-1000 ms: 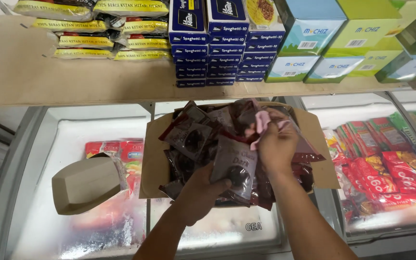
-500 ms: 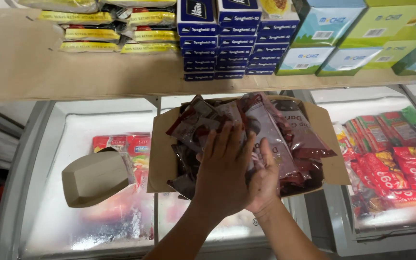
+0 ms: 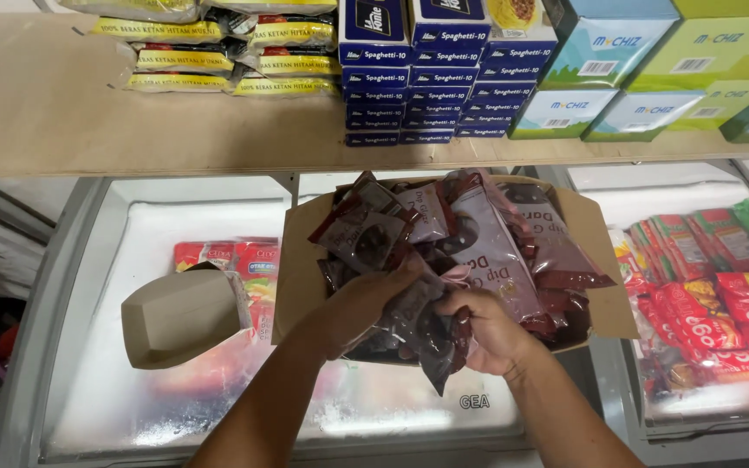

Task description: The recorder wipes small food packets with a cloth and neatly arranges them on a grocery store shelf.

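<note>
Head view | left hand (image 3: pixel 366 299) curled round dark snack packets (image 3: pixel 409 312) | right hand (image 3: pixel 487 334) gripping same packets

Dark maroon plastic snack packets (image 3: pixel 444 251) lie heaped, tilted every way, in an open cardboard box (image 3: pixel 298 260).
</note>
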